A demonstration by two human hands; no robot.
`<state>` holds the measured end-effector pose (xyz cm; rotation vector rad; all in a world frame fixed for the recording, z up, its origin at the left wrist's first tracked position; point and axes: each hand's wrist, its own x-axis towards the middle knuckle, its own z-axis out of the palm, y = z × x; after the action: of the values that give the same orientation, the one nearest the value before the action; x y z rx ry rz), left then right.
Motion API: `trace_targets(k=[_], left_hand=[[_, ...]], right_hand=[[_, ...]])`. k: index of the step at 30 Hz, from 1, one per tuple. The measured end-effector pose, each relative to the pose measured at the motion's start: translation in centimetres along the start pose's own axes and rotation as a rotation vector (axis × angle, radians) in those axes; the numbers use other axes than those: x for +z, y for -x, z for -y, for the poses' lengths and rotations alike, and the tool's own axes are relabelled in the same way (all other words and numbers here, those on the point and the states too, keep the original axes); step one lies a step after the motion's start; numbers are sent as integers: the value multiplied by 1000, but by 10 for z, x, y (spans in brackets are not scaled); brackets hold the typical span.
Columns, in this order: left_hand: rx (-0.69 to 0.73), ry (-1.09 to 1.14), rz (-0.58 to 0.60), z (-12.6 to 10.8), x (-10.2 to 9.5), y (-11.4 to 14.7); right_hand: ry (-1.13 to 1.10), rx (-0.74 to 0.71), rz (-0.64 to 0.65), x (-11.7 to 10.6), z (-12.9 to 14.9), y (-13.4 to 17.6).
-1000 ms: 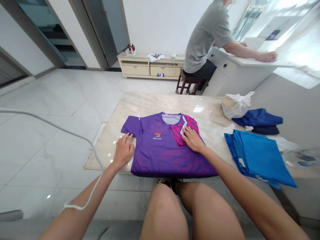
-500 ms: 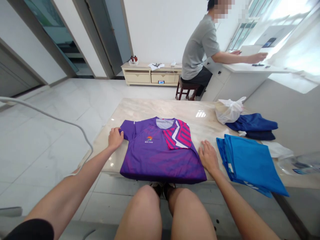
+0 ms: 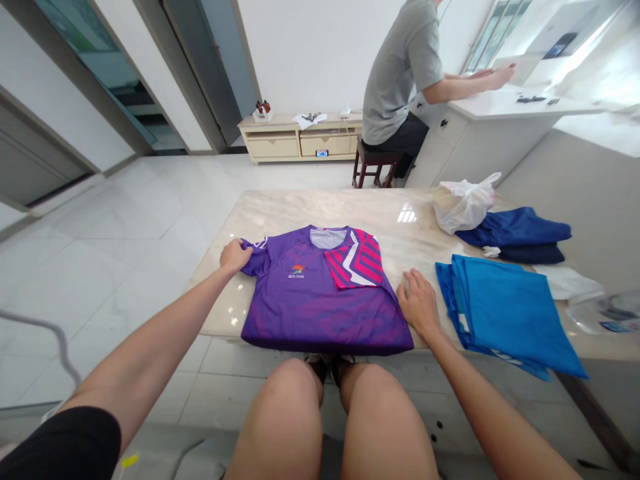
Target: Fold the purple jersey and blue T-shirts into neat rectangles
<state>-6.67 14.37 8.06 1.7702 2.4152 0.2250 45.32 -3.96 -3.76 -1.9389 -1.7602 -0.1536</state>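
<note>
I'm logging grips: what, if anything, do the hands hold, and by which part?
The left hand holds the purple shirt by a sleeve end; the right hand, nothing.

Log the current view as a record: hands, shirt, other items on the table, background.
left_hand: left hand holds purple sleeve near its end
right_hand: right hand on table, beside shirt; contact unclear
shirt: purple shirt, front up, striped sleeve folded across chest
right_side: bright-blue cloth, darker-blue cloth, white plastic bag
background: person seated on stool

White wall (image 3: 305,53), glossy tiled floor (image 3: 135,220) — cream cabinet (image 3: 274,147), barred window (image 3: 497,35).
</note>
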Motion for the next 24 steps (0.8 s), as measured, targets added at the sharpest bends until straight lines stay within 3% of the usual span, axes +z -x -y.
trace_targets(k=[3, 6, 9, 11, 14, 19, 21, 24], left_hand=[[138, 4, -68, -31, -23, 21], [362, 25, -81, -77, -36, 50], [576, 94, 9, -115, -34, 81], [634, 125, 59, -126, -23, 96], [686, 97, 66, -118, 4, 105], [998, 30, 183, -86, 58, 102], [994, 13, 199, -77, 73, 97], [885, -16, 204, -68, 86, 87]], right_hand=[[-7, 9, -9, 0, 1, -1], [-6, 10, -10, -1, 1, -1], [-4, 8, -5, 0, 1, -1], [-7, -4, -5, 1, -1, 0], [-20, -21, -5, 0, -7, 2], [-34, -29, 21, -11, 2, -12], [-63, -105, 67, -12, 21, -25], [-124, -293, 235, -4, 53, -40]])
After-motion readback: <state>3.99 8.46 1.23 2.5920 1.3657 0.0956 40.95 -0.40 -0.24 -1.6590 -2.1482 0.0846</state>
